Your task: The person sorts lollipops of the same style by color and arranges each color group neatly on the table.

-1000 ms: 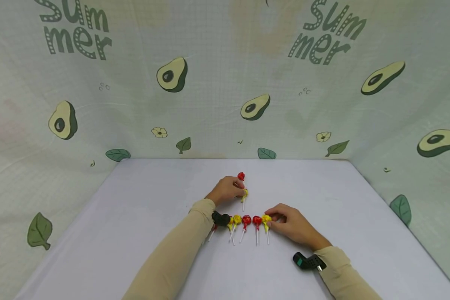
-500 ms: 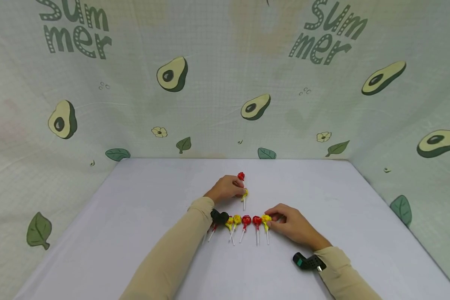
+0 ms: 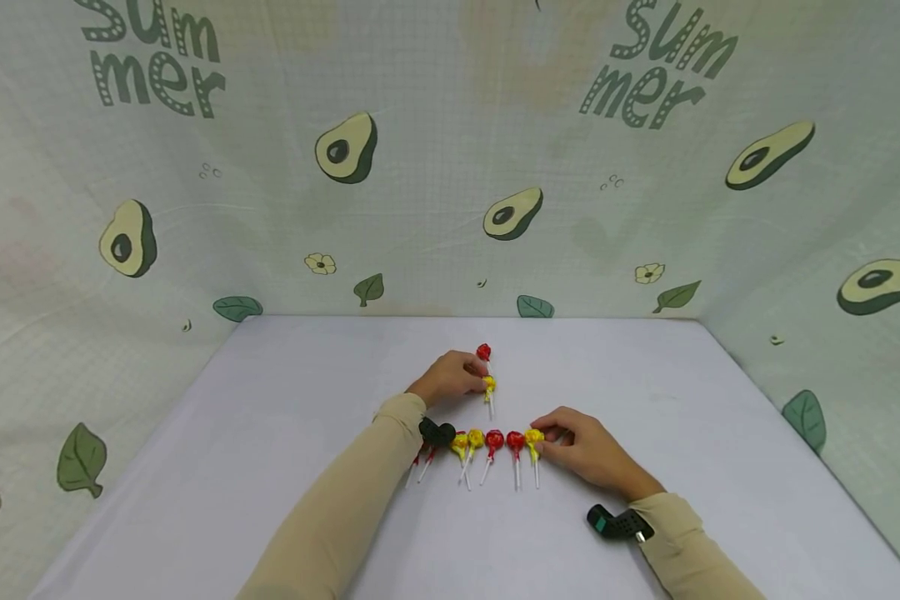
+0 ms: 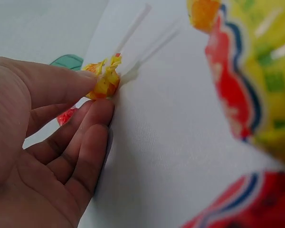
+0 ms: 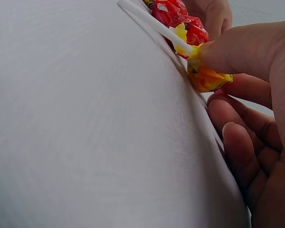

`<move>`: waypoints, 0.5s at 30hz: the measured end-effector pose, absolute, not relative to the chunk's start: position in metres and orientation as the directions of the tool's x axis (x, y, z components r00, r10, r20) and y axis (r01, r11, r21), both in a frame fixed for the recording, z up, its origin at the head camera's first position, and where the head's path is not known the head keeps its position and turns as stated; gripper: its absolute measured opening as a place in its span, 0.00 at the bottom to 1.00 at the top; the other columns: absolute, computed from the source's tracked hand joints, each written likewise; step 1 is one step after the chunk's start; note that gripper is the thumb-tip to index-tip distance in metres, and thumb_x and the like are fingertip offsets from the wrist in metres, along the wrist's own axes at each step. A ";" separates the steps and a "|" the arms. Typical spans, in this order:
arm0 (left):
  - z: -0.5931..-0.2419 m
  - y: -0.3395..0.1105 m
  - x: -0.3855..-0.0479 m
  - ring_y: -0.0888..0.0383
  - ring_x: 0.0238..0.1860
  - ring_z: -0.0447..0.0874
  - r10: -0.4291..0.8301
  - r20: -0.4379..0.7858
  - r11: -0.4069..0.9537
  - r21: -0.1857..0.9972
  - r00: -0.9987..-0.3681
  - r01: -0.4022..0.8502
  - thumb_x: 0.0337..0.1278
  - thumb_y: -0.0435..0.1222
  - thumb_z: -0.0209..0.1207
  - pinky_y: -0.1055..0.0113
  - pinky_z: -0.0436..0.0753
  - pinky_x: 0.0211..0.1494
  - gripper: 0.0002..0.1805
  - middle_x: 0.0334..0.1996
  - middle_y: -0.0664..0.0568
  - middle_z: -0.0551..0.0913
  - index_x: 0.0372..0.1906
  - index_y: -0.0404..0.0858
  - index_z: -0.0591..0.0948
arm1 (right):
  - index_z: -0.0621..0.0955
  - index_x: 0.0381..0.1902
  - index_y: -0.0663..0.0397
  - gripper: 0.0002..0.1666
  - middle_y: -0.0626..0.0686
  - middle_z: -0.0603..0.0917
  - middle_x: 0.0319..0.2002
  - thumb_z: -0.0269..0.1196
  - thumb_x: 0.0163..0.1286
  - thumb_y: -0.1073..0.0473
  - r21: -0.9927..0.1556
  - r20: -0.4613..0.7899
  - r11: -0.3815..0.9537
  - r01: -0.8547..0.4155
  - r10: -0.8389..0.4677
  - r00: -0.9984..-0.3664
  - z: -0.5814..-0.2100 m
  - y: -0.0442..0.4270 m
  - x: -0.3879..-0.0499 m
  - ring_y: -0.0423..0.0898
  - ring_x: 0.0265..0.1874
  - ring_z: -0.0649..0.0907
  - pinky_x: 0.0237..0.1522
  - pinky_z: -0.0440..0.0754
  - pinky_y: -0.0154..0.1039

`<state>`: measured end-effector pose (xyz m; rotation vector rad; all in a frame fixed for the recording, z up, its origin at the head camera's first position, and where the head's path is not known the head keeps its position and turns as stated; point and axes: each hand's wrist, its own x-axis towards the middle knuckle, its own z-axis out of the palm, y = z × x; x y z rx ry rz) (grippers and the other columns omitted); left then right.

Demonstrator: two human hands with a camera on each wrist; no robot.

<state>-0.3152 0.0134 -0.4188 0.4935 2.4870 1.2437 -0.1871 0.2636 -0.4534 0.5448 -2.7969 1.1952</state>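
Observation:
The left hand [image 3: 451, 378] pinches the head of a yellow lollipop [image 3: 489, 383] between thumb and fingers; in the left wrist view the yellow wrapper [image 4: 106, 85] shows at the thumb tip, its white stick pointing away. Just beyond it in the head view lies a red lollipop [image 3: 483, 352]. At the right end of a row of lollipops, the right hand [image 3: 587, 447] pinches another yellow lollipop [image 3: 534, 437]. The right wrist view shows thumb and fingers around that yellow wrapper [image 5: 206, 76], with red wrappers [image 5: 192, 29] close beside it.
Between the arms, the row includes red lollipops [image 3: 515, 442] and yellow ones [image 3: 475, 438], sticks toward the person. The left wrist's black device [image 3: 437, 433] hides part of the row's left end. Beyond the white table [image 3: 307, 358] hangs a patterned cloth [image 3: 420, 208].
The yellow lollipop at the left hand has turned slightly, and more of its head shows. The right hand has stayed in place on its lollipop.

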 end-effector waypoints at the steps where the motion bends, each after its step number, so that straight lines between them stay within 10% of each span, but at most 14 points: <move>1: -0.418 0.014 -0.314 0.56 0.41 0.78 0.438 -0.122 0.565 0.808 -0.891 0.167 0.61 0.35 0.67 0.64 0.79 0.45 0.07 0.40 0.53 0.83 0.42 0.41 0.84 | 0.85 0.49 0.42 0.14 0.41 0.81 0.38 0.70 0.65 0.55 -0.691 0.179 0.641 -0.336 -0.299 -0.937 -0.454 0.264 -0.187 0.40 0.35 0.79 0.37 0.77 0.35; 15: -0.418 0.015 -0.316 0.57 0.37 0.79 0.454 -0.132 0.550 0.820 -0.881 0.160 0.59 0.35 0.68 0.66 0.79 0.41 0.09 0.39 0.53 0.83 0.44 0.40 0.84 | 0.85 0.49 0.43 0.14 0.40 0.81 0.38 0.70 0.66 0.54 -0.683 0.187 0.642 -0.349 -0.309 -0.933 -0.454 0.265 -0.188 0.40 0.35 0.79 0.37 0.77 0.35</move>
